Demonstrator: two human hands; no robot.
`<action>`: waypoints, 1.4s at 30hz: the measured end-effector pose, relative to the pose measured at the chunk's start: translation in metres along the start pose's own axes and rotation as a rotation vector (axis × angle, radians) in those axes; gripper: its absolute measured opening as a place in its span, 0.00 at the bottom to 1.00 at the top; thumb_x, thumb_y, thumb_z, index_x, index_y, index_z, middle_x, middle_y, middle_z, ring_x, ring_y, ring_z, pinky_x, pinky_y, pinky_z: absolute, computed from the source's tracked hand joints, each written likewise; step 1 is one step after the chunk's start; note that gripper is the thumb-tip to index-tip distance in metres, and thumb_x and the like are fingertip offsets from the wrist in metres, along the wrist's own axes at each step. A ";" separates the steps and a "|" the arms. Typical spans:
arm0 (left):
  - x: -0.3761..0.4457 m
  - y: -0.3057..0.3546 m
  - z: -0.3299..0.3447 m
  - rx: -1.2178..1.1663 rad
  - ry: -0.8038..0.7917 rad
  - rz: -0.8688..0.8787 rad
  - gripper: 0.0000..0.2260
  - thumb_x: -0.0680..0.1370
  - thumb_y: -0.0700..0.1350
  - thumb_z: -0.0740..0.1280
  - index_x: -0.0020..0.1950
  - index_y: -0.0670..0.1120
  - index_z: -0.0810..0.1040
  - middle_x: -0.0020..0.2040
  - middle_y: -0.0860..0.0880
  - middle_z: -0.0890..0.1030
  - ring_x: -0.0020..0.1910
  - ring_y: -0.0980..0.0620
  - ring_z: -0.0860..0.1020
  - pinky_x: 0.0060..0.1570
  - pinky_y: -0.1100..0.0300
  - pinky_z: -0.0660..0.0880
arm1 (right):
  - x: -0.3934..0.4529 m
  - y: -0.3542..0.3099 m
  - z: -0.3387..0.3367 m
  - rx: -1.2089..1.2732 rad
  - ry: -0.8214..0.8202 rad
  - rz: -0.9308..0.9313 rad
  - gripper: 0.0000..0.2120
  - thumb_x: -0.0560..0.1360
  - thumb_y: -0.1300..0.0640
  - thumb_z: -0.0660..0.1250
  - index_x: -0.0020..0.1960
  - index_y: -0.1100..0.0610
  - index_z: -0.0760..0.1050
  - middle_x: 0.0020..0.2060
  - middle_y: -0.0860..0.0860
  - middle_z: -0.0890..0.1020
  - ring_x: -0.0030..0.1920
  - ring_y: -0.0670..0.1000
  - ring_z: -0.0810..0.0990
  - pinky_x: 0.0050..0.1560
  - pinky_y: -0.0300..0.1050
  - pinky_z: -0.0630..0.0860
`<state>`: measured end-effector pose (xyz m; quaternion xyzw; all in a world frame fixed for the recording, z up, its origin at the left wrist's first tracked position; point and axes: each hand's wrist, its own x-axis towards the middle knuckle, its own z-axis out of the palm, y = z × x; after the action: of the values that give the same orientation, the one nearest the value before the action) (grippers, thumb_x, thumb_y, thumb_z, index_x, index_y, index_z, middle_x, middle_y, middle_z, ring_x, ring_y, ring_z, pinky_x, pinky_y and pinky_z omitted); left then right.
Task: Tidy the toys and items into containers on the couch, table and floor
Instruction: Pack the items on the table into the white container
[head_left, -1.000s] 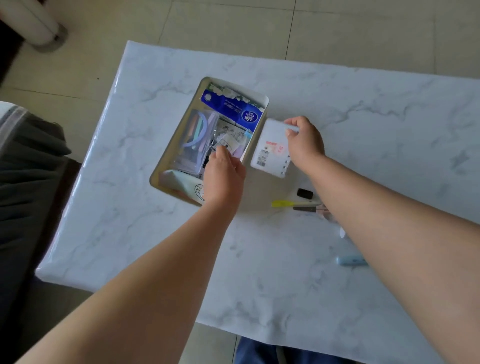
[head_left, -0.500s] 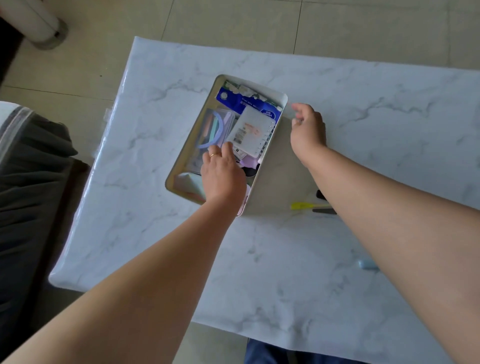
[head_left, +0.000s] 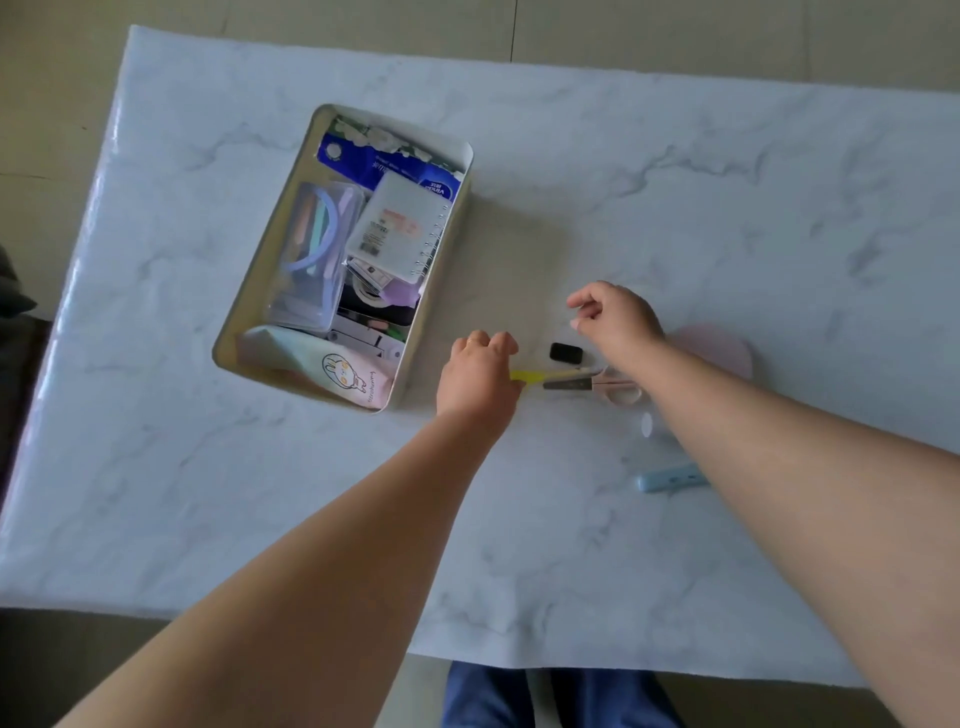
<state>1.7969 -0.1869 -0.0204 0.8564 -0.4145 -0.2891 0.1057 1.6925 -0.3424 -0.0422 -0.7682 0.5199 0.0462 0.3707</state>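
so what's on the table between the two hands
In the head view, a small black block lies between the left hand and the right hand.

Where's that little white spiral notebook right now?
In the head view, the white spiral notebook lies inside the box, along its right wall, atop a blue packet.

My own body, as seen from above: left hand (head_left: 480, 382) and right hand (head_left: 615, 319), both bare, no gloves; both forearms bare to the frame's edge, no sleeves in view; legs in blue trousers (head_left: 561, 696), glimpsed below the table's near edge.
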 end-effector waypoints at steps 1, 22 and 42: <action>0.000 0.001 0.004 0.015 -0.012 -0.004 0.18 0.75 0.47 0.69 0.64 0.49 0.72 0.60 0.46 0.72 0.62 0.45 0.68 0.54 0.54 0.70 | -0.003 0.002 0.002 -0.021 -0.032 -0.013 0.10 0.73 0.59 0.69 0.53 0.49 0.79 0.47 0.48 0.78 0.52 0.53 0.79 0.54 0.44 0.75; -0.007 -0.003 -0.049 0.177 0.131 -0.052 0.12 0.75 0.32 0.61 0.56 0.44 0.73 0.52 0.42 0.74 0.51 0.41 0.73 0.37 0.53 0.67 | -0.005 -0.065 -0.006 0.023 0.254 -0.060 0.10 0.73 0.51 0.67 0.53 0.53 0.76 0.53 0.53 0.79 0.53 0.56 0.78 0.51 0.47 0.76; -0.009 -0.071 -0.103 0.025 0.325 -0.302 0.10 0.75 0.34 0.65 0.56 0.41 0.72 0.55 0.41 0.75 0.55 0.42 0.72 0.44 0.55 0.67 | -0.018 -0.159 0.032 0.163 -0.005 -0.115 0.13 0.75 0.53 0.67 0.59 0.53 0.75 0.48 0.48 0.81 0.52 0.52 0.80 0.48 0.41 0.73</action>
<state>1.8990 -0.1410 0.0365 0.9453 -0.2628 -0.1547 0.1160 1.8274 -0.2796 0.0256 -0.7638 0.4761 -0.0156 0.4355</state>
